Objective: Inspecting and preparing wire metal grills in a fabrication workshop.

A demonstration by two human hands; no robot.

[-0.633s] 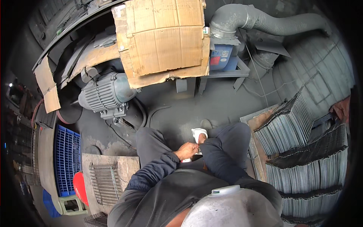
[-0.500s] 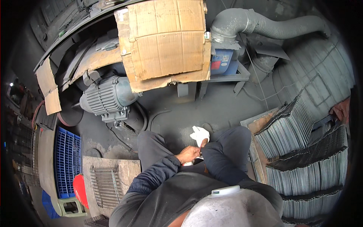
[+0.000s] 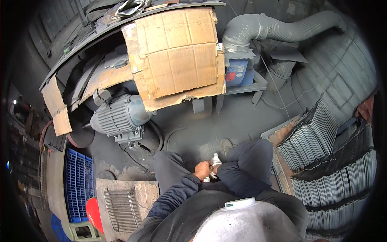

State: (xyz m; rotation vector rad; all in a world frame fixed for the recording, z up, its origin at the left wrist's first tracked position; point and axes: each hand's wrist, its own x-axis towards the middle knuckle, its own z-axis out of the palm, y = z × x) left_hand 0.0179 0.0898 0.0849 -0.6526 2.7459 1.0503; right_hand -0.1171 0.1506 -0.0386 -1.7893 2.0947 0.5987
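Over my lap, my left hand point(image 3: 201, 171) is bare and closed, its fingers pinching at the cuff of a white glove point(image 3: 216, 159). That glove is on my right hand point(image 3: 216, 166), which points away from me between my knees; some bare skin shows at its wrist. How the gloved fingers are held is too small to make out. More white cloth point(image 3: 207, 179) shows just below my left hand, and I cannot tell if it is a second glove.
Ahead stand a grey motor point(image 3: 119, 117), a cardboard-covered machine point(image 3: 177, 52) and a blue blower point(image 3: 237, 73) with a thick hose. Stacked metal strips point(image 3: 308, 139) fill my right side. To my left are a board with metal rods point(image 3: 121, 209), a red object point(image 3: 94, 213) and a blue crate point(image 3: 79, 185).
The gloved right hand has gone from spread fingers to a narrower shape, drawn nearer my left hand. The whole view has shifted slightly, and a shoe now shows beyond my knee.
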